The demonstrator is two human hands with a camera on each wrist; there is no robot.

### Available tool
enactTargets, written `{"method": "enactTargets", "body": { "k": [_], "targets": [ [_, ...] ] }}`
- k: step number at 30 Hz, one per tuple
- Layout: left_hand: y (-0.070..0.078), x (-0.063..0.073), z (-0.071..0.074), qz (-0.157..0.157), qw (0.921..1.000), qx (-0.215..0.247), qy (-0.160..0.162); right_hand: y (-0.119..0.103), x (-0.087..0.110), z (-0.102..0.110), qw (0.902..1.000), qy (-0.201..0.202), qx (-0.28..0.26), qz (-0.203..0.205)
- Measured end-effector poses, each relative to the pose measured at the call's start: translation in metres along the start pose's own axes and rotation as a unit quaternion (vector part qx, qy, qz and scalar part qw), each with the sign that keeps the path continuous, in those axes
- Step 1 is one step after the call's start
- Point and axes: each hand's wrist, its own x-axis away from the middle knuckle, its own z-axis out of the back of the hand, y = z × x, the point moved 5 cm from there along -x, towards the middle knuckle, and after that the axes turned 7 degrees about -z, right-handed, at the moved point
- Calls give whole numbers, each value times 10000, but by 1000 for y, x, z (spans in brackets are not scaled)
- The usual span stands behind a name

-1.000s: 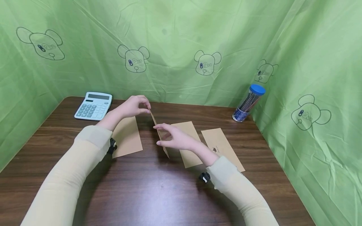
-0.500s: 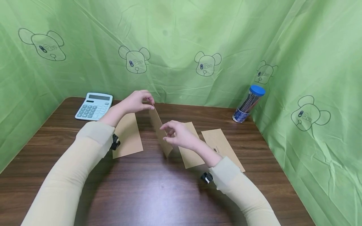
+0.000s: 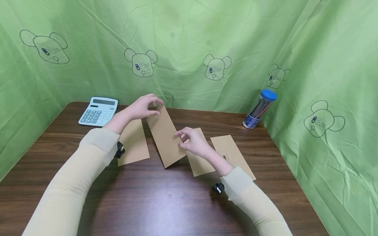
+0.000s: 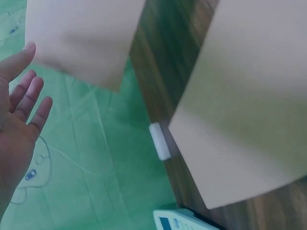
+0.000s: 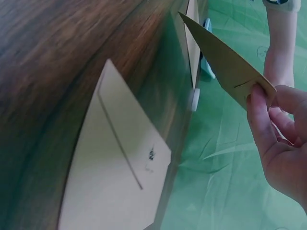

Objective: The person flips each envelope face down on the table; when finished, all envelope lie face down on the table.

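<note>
A brown paper envelope (image 3: 165, 137) stands tilted up from the table, its broad face towards the head camera. My right hand (image 3: 195, 142) pinches it at the right edge; in the right wrist view, thumb and fingers close on a corner of the envelope (image 5: 225, 64). At its top corner is my left hand (image 3: 141, 106), with a gap between thumb and index finger. The left wrist view shows these left fingers (image 4: 33, 98) spread, beside the envelope (image 4: 81, 38). Another envelope (image 3: 134, 142) lies flat to the left, partly beneath my left forearm.
Right of the held envelope lie a third envelope (image 3: 200, 164), partly covered by my right hand, and a fourth with a small dark print (image 3: 231, 152). A light blue calculator (image 3: 98, 111) sits back left. A blue-lidded tube of sticks (image 3: 260, 108) stands back right. Green curtain (image 3: 183, 49) surrounds the table.
The held envelope has turned from nearly edge-on to face the head camera. My left hand has moved slightly up and right, its fingers parting; my right hand has shifted right.
</note>
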Motion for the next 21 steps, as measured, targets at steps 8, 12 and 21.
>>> {"method": "enactTargets", "body": {
  "k": [8,12,21],
  "targets": [
    [-23,25,-22,417,9967,315,-622,15,4,4,9976,86,-619,-309],
    [-35,38,-36,711,9929,401,-864,21,3,1,9943,9,-960,-455],
    [-44,45,-51,688,9943,327,-750,40,1,-16,9905,-209,-1056,-856]
  ]
}}
